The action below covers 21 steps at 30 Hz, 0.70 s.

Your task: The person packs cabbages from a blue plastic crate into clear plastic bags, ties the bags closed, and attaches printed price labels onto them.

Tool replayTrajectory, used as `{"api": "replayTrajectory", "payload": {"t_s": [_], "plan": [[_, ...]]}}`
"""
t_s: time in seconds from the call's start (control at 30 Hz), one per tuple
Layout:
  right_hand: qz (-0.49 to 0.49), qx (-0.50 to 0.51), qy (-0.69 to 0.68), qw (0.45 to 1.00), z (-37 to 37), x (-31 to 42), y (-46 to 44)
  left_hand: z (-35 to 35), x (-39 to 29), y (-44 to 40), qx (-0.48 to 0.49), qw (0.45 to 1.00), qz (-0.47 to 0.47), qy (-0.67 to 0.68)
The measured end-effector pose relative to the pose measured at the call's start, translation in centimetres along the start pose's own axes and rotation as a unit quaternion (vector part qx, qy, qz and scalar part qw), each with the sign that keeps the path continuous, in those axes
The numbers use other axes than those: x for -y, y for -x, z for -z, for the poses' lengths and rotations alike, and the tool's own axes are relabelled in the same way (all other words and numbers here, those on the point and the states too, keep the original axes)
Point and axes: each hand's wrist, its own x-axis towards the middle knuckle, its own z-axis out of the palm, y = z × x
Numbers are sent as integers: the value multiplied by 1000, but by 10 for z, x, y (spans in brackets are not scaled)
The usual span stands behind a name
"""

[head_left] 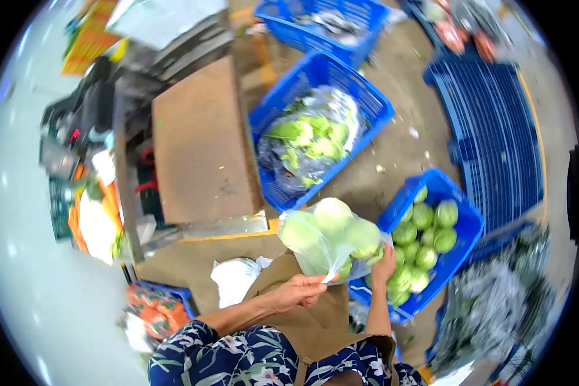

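Observation:
In front of my apron hangs a clear plastic bag [328, 248] with several round pale-green cabbages [332, 215] inside. My left hand [299, 291] is closed, pinching the bag's gathered white edge between thumb and fingers. At the bag's right side, my right hand [383, 264] is closed on the plastic, close to a cabbage; its fingertips are partly hidden. Just right of this hand stands a blue crate [466, 209] holding many more green cabbages [423, 217].
Ahead, another blue crate [373, 103] holds leafy trimmings and crumpled plastic. A brown-topped table [202, 145] stands to the left, with carrots [111, 199] beyond it. Blue slatted pallets [495, 141] lie at the right, near plastic-wrapped greens [502, 302]. Scraps dot the floor [399, 151].

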Motion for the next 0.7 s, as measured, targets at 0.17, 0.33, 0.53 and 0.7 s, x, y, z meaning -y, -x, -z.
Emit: {"api": "replayTrajectory", "payload": {"t_s": [0.17, 0.33, 0.53, 0.7], "plan": [[105, -118, 109, 981, 74, 57, -2, -15, -27, 87, 21, 980, -172, 97], [-154, 74, -305, 937, 97, 82, -33, -17, -51, 151, 96, 947, -288, 103], [-115, 272, -486, 822, 162, 352, -34, 39, -103, 259, 75, 897, -430, 74], [-56, 397, -528, 748, 143, 517, -27, 100, -113, 342, -37, 812, -576, 92]]}}
